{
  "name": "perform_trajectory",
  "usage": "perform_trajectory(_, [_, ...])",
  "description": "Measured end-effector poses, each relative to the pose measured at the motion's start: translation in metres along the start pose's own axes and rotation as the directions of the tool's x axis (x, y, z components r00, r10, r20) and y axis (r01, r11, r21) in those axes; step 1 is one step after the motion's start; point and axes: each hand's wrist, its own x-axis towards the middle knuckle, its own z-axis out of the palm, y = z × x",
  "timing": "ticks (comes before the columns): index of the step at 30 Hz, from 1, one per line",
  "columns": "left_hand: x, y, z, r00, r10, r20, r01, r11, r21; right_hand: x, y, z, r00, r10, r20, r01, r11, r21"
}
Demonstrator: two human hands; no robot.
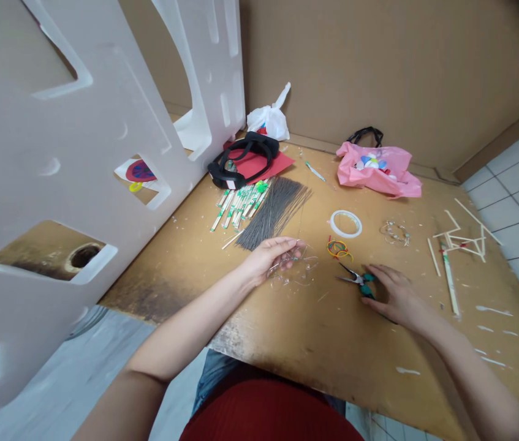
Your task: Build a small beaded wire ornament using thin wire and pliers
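My left hand (274, 260) pinches a tangle of thin wire (305, 264) with small clear and greenish beads on it, just above the table. To the right, long-nose pliers (359, 280) with green handles point left, their jaws spread apart. My right hand (392, 297) is curled around the handles, thumb on the near side and fingers on the far side; the palm hides part of them. Beyond the pliers lie a yellow and red coil (338, 248) and a white tape roll (345, 224). Another beaded wire ring (395, 233) rests farther right.
Dark wires (272, 214) lie beside several wrapped chopsticks (241, 205). Behind are a black headset (243, 160), red paper (282, 164), and a white bag (268, 122). A pink bag (378, 171) and a stick frame (464, 242) occupy the right. A white plastic panel (103, 122) stands left.
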Motion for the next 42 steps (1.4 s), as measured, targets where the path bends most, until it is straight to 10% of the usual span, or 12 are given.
perform_trajectory(5, [0.000, 0.000, -0.001, 1.000, 0.003, 0.020, -0.003, 1.000, -0.005, -0.001, -0.004, -0.004, 1.000, -0.007, -0.029, 0.007, 1.000, 0.012])
perform_trajectory(10, [0.001, -0.003, -0.003, 0.997, -0.009, 0.083, 0.010, 1.000, -0.004, 0.019, -0.053, -0.031, 0.986, 0.131, -0.108, -0.083, 0.928, 0.363])
perform_trajectory(19, [0.002, -0.007, -0.005, 0.984, -0.067, 0.165, 0.069, 0.998, -0.004, 0.086, -0.148, -0.043, 0.995, 0.092, 0.023, -0.060, 0.424, 0.904])
perform_trajectory(34, [0.008, -0.012, -0.003, 0.995, -0.103, 0.016, 0.103, 0.994, -0.033, 0.099, -0.155, -0.023, 0.961, 0.113, 0.251, -0.271, 0.221, 0.937])
perform_trajectory(42, [0.006, -0.005, -0.003, 0.992, -0.101, 0.074, 0.110, 0.985, -0.134, 0.098, -0.159, -0.017, 0.930, 0.346, 0.120, -0.172, 0.124, 0.977])
